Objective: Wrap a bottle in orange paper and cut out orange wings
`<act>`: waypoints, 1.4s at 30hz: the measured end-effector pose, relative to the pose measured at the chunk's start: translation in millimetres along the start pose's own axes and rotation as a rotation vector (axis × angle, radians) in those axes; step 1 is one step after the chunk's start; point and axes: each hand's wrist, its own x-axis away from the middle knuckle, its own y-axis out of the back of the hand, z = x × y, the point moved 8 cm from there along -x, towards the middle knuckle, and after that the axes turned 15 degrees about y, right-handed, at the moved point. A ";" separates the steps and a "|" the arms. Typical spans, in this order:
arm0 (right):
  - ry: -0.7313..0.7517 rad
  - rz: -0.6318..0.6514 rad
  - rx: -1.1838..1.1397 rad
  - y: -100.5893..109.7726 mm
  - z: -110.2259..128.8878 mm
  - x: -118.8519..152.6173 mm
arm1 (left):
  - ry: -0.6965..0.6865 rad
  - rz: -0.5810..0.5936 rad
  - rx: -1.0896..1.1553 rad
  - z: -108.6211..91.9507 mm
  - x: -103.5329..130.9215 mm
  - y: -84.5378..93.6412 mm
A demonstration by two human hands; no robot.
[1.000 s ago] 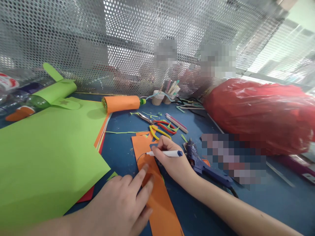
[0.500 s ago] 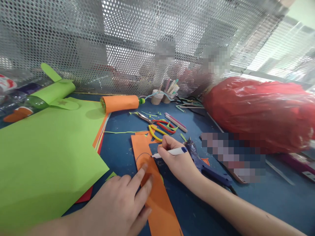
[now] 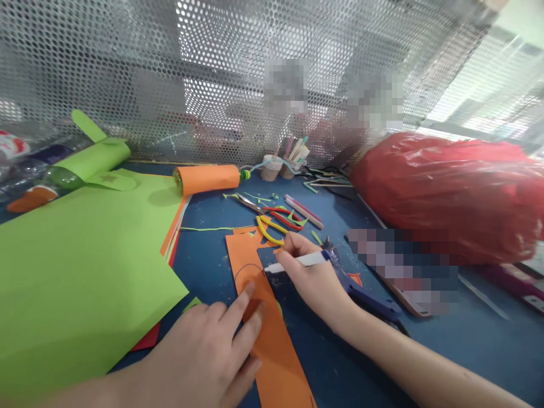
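Note:
A long orange paper strip (image 3: 278, 354) lies on the blue table, with a curved dark line drawn near its far end. My left hand (image 3: 212, 340) rests on the strip with its fingers apart, holding nothing between them. My right hand (image 3: 317, 280) is closed around a white marker (image 3: 304, 260) with a blue end. The marker's tip is at the strip's right edge, by the end of the curve. Scissors with red and yellow handles (image 3: 272, 229) lie just beyond the strip, among green and orange scraps.
Green paper sheets (image 3: 85, 272) cover the left. An orange-wrapped bottle (image 3: 210, 178) and a green-wrapped bottle (image 3: 96, 158) lie behind. A blue glue gun (image 3: 369, 300), a phone (image 3: 395, 277) and a red plastic bag (image 3: 446, 198) are at right. Cups of pens (image 3: 271, 169) stand near the mesh.
My right hand has moved slightly right with the marker, and the drawn curve reaches the strip's right edge. My left hand has stayed in place.

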 end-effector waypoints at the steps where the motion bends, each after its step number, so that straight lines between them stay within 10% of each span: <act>1: -0.013 -0.012 -0.049 -0.7 -0.8 0.5 | 0.004 0.004 0.001 0.1 -0.1 -0.3; 10: -0.059 0.158 -0.323 -36.8 -2.7 9.7 | 0.023 0.032 0.013 1.3 -1.5 -2.2; 42: -0.101 0.132 -0.374 -35.5 -2.8 9.0 | 0.020 -0.012 -0.024 0.1 -1.4 3.8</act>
